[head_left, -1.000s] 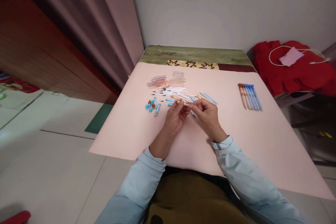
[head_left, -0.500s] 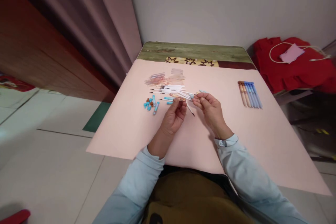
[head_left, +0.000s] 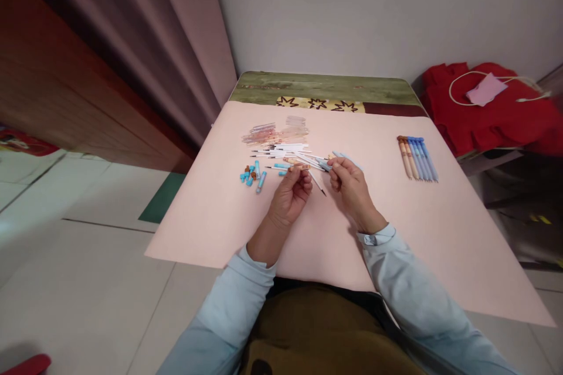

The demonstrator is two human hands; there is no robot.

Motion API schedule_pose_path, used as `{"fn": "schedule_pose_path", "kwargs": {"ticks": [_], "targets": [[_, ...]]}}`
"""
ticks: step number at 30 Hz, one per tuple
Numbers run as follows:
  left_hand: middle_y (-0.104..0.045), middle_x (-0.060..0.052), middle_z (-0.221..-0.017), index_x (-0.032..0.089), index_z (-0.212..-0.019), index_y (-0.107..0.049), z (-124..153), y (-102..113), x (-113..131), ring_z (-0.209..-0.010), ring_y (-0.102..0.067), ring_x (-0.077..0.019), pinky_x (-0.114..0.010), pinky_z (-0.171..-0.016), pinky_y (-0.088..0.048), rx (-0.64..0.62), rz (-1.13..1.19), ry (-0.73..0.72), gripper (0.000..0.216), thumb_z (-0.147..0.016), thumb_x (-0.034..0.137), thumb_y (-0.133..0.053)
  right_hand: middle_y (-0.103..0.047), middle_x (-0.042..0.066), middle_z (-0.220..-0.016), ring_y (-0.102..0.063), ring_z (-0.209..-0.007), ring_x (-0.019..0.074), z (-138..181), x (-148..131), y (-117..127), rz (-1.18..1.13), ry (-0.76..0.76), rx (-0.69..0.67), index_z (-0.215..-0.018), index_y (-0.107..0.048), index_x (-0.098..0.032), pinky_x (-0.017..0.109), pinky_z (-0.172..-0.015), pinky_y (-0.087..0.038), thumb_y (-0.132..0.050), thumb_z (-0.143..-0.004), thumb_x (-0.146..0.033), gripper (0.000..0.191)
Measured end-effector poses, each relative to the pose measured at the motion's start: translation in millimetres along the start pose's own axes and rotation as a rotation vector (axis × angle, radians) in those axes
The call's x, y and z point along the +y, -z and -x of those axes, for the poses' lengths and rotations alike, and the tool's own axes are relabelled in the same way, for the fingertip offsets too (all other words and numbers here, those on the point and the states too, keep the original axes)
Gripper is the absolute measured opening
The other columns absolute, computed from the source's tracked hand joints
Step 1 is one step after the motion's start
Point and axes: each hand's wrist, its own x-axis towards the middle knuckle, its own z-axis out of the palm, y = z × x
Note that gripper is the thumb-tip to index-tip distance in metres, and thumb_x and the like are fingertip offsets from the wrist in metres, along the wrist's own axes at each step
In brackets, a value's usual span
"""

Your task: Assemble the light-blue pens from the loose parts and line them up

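My left hand (head_left: 291, 194) pinches a small tan pen part (head_left: 302, 167) and a thin white refill (head_left: 317, 183) whose dark tip points down toward the pink sheet (head_left: 378, 217). My right hand (head_left: 350, 184) is closed on a light blue pen barrel (head_left: 324, 164) just to the right of it. Both hands hover over the sheet in front of a heap of white refills and pen barrels (head_left: 290, 152). Small blue and brown caps (head_left: 251, 174) lie to the left of my left hand.
A row of several assembled pens, tan and blue (head_left: 417, 157), lies at the right of the sheet. Clear plastic parts (head_left: 275, 130) sit behind the heap. Red cloth with a white cord (head_left: 492, 108) is piled to the right. A curtain (head_left: 176, 41) hangs at the left.
My hands have drawn apart: the refill's dark tip now hangs free between them, and my right hand has taken hold of a blue barrel. The camera has tilted slightly.
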Motion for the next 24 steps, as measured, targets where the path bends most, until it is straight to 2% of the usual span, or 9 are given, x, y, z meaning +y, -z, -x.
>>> {"fn": "schedule_pose_path", "kwargs": {"ticks": [4, 9, 13, 17, 20, 24], "targets": [[-0.063, 0.000, -0.074, 0.013, -0.085, -0.068, 0.4, 1.5, 0.6, -0.064, -0.061, -0.0058, -0.013, -0.056, -0.048, -0.052, -0.037, -0.019, 0.009, -0.079, 0.012, -0.074, -0.056, -0.005, -0.059, -0.050, -0.051, 0.0068, -0.2, -0.9, 0.4, -0.040, -0.006, 0.002, -0.080, -0.063, -0.019, 0.018, -0.050, -0.044, -0.074, -0.073, -0.029, 0.016], [-0.063, 0.000, -0.075, 0.013, -0.088, -0.068, -0.4, 4.4, 0.2, -0.065, -0.061, -0.0059, -0.014, -0.058, -0.049, -0.103, -0.069, -0.040, 0.010, -0.079, 0.011, -0.073, -0.068, -0.001, -0.081, -0.064, -0.070, 0.0103, 0.1, 0.5, 1.5, -0.120, -0.025, 0.017, -0.091, -0.071, -0.021, 0.024, -0.070, -0.057, -0.081, -0.069, -0.031, 0.027], [-0.064, 0.000, -0.075, 0.012, -0.089, -0.069, -1.9, 5.9, -1.3, -0.065, -0.061, -0.0055, -0.013, -0.059, -0.050, -0.088, -0.102, -0.043, 0.013, -0.078, 0.009, -0.073, -0.069, 0.000, -0.082, -0.065, -0.071, 0.0112, 0.9, 1.3, 2.2, -0.067, 0.047, -0.028, -0.095, -0.073, -0.022, 0.027, -0.072, -0.058, -0.078, -0.076, -0.040, 0.027], [-0.064, 0.000, -0.074, 0.013, -0.088, -0.069, -2.9, 5.6, -2.7, -0.063, -0.061, -0.0055, -0.013, -0.057, -0.049, -0.031, -0.122, -0.026, 0.014, -0.076, 0.010, -0.075, -0.068, 0.000, -0.076, -0.063, -0.065, 0.0119, 2.1, 1.3, 2.7, 0.128, 0.179, 0.002, -0.093, -0.075, -0.021, 0.028, -0.067, -0.056, -0.074, -0.081, -0.042, 0.025], [-0.064, 0.000, -0.074, 0.013, -0.088, -0.069, -2.7, 4.5, -3.5, -0.063, -0.061, -0.0057, -0.013, -0.057, -0.049, -0.029, -0.137, -0.028, 0.016, -0.075, 0.011, -0.077, -0.067, 0.000, -0.069, -0.062, -0.062, 0.0132, 3.3, 2.2, 2.7, 0.267, 0.287, 0.018, -0.094, -0.075, -0.020, 0.030, -0.066, -0.054, -0.070, -0.084, -0.043, 0.025], [-0.065, 0.000, -0.074, 0.012, -0.090, -0.069, -1.4, 2.5, -4.4, -0.063, -0.062, -0.0063, -0.014, -0.058, -0.049, -0.027, -0.155, -0.023, 0.020, -0.072, 0.011, -0.078, -0.068, 0.000, -0.071, -0.062, -0.061, 0.0134, 3.9, 4.3, 2.0, 0.405, 0.368, 0.033, -0.094, -0.075, -0.021, 0.031, -0.067, -0.053, -0.066, -0.086, -0.044, 0.026]]}}
